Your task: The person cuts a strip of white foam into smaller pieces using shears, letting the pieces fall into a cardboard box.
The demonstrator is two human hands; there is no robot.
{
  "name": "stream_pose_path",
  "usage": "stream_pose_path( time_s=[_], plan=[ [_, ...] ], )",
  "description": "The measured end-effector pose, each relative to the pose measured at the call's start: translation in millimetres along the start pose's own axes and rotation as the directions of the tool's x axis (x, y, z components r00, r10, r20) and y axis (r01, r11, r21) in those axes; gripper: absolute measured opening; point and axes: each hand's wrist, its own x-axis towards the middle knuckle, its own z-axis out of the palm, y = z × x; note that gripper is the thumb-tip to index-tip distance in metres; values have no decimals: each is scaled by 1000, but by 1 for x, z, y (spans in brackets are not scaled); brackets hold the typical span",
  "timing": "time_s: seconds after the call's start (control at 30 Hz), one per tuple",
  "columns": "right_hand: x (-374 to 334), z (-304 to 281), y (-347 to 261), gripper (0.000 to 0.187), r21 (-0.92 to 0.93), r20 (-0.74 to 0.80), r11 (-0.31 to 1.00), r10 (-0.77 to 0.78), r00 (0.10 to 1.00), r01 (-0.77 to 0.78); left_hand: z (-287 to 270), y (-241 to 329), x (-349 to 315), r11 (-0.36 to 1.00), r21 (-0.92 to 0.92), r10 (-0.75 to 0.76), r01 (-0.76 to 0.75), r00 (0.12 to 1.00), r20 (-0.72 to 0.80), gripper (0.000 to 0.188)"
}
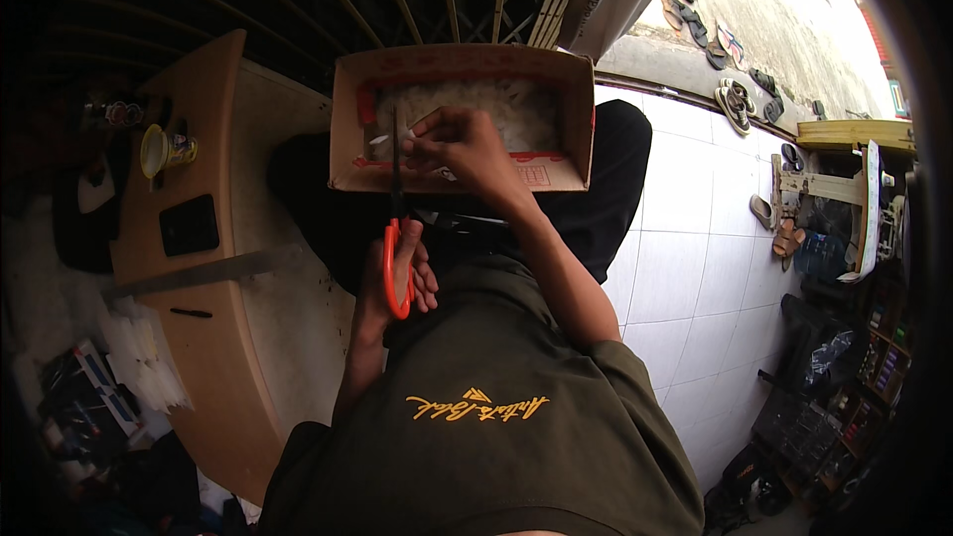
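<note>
A pair of scissors (pixel 399 179) with orange handles is in my left hand (pixel 421 268), its fingers around the handle loops. The long dark blades point away from me, over the near wall of an open cardboard box (pixel 561 177). My right hand (pixel 459 144) is over the box, its fingertips pinched beside the blades on a small whitish piece I cannot identify. Another small white bit shows just left of the blades. Inside the box lies a pale, loose mass (pixel 496 107), blurred in detail. Whether the blades are parted is hard to tell.
To the left stands a wooden table (pixel 213 337) with a dark phone-like slab (pixel 189 226), a yellow-rimmed cup (pixel 155 151) and a dark pen (pixel 192 313). A metal folding gate rises beyond the box. Several sandals and shoes (pixel 735 104) lie by the doorway at far right, near a shelf.
</note>
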Motion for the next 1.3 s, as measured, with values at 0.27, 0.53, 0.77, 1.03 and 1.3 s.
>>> stream_pose_path(
  time_s=[0.27, 0.53, 0.77, 1.03, 1.3],
  plan=[
    [5, -8, 8, 19, -23, -58, 998, -53, 997, 52, 4, -13, 2, 971, -129, 208, -202, 977, 39, 97],
    [11, 5, 16, 18, 97, -73, 990, -93, 993, 100, -13, -38, 8, 946, -127, 320, -299, 928, 192, 99],
    [4, 10, 12, 18, 214, -172, 969, -83, 982, 120, -9, -37, 9, 953, -141, 291, -269, 942, 169, 102],
    [9, 8, 19, 26, 115, -51, 988, -98, 994, 103, -10, -35, 9, 955, -148, 281, -257, 942, 182, 104],
    [9, 12, 17, 17, 127, -28, 992, -21, 999, 24, -14, -38, 14, 963, -122, 261, -238, 939, 224, 122]
  ],
)
